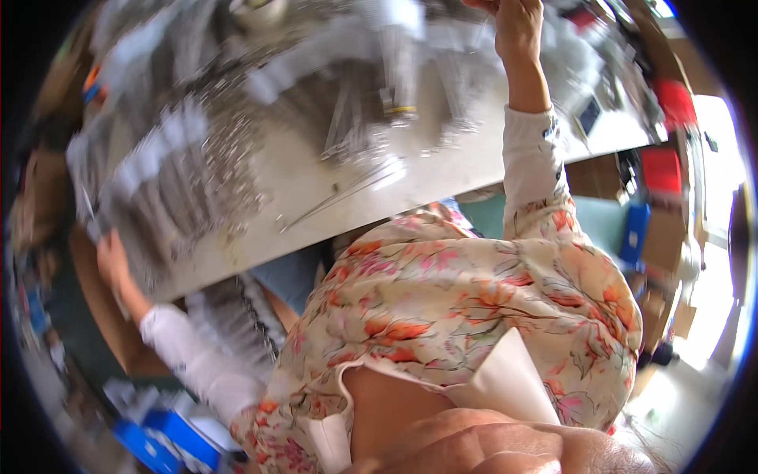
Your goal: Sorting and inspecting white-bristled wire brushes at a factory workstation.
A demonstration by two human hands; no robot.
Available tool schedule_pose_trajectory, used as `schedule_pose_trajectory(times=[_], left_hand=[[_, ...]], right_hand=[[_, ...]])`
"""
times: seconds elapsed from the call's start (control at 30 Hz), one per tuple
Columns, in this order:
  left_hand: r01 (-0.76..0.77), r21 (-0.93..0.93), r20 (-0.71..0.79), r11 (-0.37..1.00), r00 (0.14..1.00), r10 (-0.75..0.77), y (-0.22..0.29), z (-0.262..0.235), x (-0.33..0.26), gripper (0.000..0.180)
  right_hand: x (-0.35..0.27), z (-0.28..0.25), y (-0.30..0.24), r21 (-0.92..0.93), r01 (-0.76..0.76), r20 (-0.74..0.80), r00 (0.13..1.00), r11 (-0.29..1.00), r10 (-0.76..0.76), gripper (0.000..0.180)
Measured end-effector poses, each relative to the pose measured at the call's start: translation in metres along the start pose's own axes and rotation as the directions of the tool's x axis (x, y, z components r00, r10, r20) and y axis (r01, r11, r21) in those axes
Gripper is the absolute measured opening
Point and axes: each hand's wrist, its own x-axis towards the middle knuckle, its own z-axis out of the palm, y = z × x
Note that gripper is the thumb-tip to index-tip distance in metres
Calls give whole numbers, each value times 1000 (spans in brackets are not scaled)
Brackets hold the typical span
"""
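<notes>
My left hand (114,259) is at the left edge of the pale table, beside a row of thin grey strands with white ends (158,178). Motion smears its fingers, so I cannot make out whether they hold anything. Stretched far forward, my right hand (519,30) reaches over the table's right part, its fingertips partly cut off by the picture's top edge. Between the hands lie more bundles of thin metallic strands (347,110) with white tops, blurred. A few loose thin wires or strands (335,196) rest near the table's front edge.
The table (268,257) slants across the view. A dark flat rectangular thing (588,116) lies at its right. Red boxes (662,170) and a blue box (634,235) stand beyond on the right; blue containers (170,442) sit at lower left. A brown cardboard box (103,308) adjoins the left corner.
</notes>
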Motion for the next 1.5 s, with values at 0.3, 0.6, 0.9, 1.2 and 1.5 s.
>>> schedule_pose_trajectory(times=[0.3,0.6,0.9,1.2,1.5], left_hand=[[-100,-120,84,988,990,110,1,19,17,26],[-25,-337,-35,941,999,14,-27,13,23,20],[-134,-906,-128,402,991,44,185,-55,-79,27],[231,-952,152,-200,926,346,250,-40,-154,30],[-331,-943,-315,-42,840,442,352,-61,-225,25]], right_hand=[[-29,-170,63,-971,89,109,991,221,83,22],[-18,-174,60,-984,80,61,991,160,-119,25],[-33,-143,109,-950,-177,-92,946,256,312,29],[-29,-90,31,-838,80,-53,973,539,-226,13],[-145,133,-37,293,-194,675,736,936,-59,27]])
